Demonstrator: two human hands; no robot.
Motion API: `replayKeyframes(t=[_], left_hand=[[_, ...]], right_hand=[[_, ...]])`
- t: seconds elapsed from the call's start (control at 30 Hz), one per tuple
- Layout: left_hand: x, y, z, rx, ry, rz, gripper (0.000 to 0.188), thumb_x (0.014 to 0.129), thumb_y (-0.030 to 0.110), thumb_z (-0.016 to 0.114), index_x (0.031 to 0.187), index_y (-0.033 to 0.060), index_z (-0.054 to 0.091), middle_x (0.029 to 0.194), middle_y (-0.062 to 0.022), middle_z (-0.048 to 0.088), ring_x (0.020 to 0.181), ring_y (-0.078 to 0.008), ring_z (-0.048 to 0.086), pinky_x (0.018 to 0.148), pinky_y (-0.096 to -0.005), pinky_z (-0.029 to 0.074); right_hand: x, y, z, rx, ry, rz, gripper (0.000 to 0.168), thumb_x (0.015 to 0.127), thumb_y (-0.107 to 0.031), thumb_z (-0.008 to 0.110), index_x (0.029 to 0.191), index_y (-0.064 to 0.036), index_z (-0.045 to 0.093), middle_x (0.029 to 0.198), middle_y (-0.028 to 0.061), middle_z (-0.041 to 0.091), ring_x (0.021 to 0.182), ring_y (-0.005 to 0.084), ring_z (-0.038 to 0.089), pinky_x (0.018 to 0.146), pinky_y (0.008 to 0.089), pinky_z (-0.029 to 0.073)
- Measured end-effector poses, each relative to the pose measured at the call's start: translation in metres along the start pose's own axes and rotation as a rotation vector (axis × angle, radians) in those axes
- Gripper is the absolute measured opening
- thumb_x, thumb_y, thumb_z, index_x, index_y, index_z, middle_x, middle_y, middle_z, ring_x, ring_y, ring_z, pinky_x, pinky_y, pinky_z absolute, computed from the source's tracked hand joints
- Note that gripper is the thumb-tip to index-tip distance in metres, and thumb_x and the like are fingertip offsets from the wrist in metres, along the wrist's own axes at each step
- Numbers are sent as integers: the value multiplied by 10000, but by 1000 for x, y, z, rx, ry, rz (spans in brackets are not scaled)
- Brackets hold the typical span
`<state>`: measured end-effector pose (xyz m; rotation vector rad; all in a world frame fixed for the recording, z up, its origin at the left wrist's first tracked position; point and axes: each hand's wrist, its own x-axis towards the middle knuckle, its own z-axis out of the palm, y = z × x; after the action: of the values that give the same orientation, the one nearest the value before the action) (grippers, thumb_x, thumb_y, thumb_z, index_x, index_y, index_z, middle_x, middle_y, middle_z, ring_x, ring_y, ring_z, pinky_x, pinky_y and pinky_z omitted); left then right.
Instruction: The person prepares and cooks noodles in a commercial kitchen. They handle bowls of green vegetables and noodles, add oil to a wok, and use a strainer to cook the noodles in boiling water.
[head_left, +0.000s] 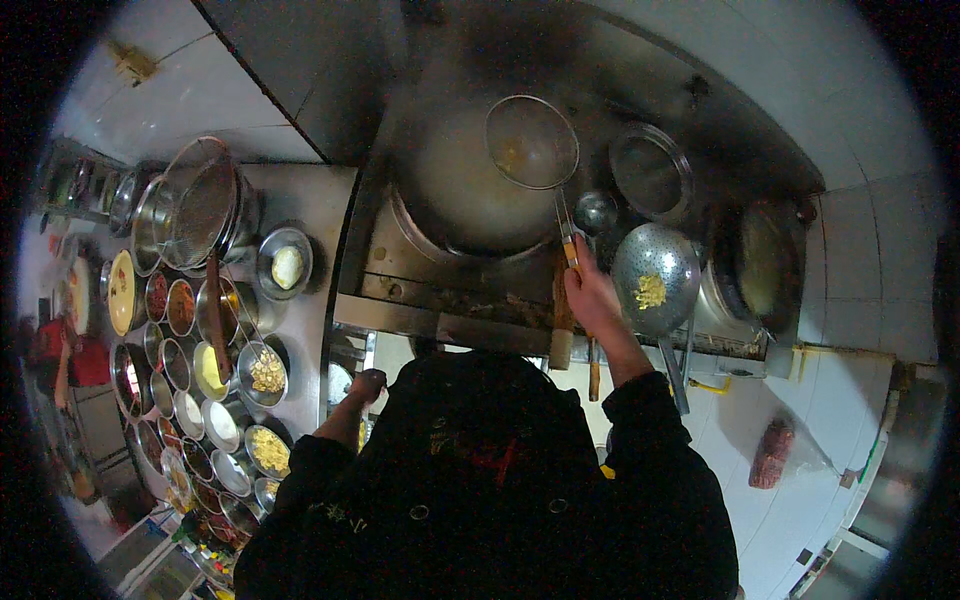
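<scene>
My right hand grips the wooden handle of a round wire-mesh strainer. The strainer's hoop hangs over a large steaming wok, with a few yellowish bits in the mesh. To the right of this hand, a perforated metal scoop holds a small heap of yellow chopped pieces. A metal ladle rests just beyond the hand. My left hand hangs low by the steel counter's edge, fingers curled; whether it holds anything is unclear.
Several metal bowls of ingredients crowd the steel counter at left, with a large long-handled strainer above some. A round metal pan and another wok sit at right. A red package in clear plastic lies on white tiles.
</scene>
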<state>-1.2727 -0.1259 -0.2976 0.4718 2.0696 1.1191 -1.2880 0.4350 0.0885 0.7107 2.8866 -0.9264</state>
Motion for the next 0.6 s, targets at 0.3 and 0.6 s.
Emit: replayKeyframes(t=[0.3, 0.6], left_hand=[[12, 103, -32, 291, -113, -215, 131, 763, 181, 537, 685, 103, 609, 699, -108, 622, 658, -252, 599, 584, -381, 474], [24, 97, -32, 201, -109, -28, 72, 726, 95, 574, 656, 99, 560, 636, -46, 552, 600, -203, 556, 491, -343, 410]], right_hand=[[-15, -7, -10, 283, -62, 183, 608, 892, -200, 508, 1444, -149, 259, 710, 156, 600, 554, 265, 579, 534, 364, 475], [-109, 37, -63, 941, 277, 280, 580, 944, -86, 448, 1467, -136, 201, 687, 14, 486, 459, 69, 420, 427, 213, 380]])
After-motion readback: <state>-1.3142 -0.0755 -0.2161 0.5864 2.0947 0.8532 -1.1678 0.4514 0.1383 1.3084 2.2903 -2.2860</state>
